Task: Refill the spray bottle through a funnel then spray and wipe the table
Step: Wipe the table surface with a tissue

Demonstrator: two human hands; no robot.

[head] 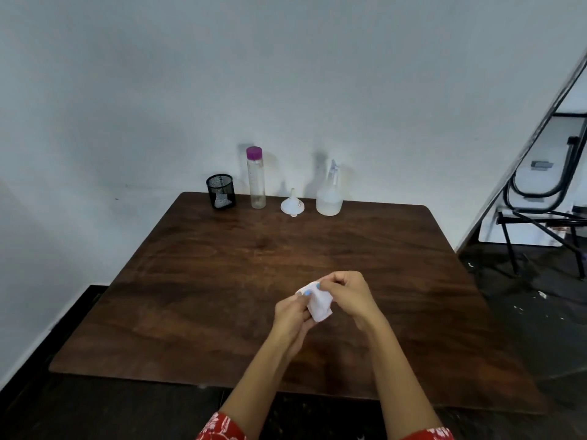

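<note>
We are gripping a small white cloth (319, 302) with both hands above the bench (190, 281) at about 6 o'clock: our left hand (293, 312) is pinching its left edge and our right hand (344, 295) is curling over the top. It looks like we are folding or bunching it for wiping, so we should be making a flat pad with one clean face outward. At 12 o'clock the spray bottle (329, 193) is standing capped, the white funnel (292, 204) lying just beside it, then the purple-capped bottle (256, 179) and the mesh cup (220, 191).
</note>
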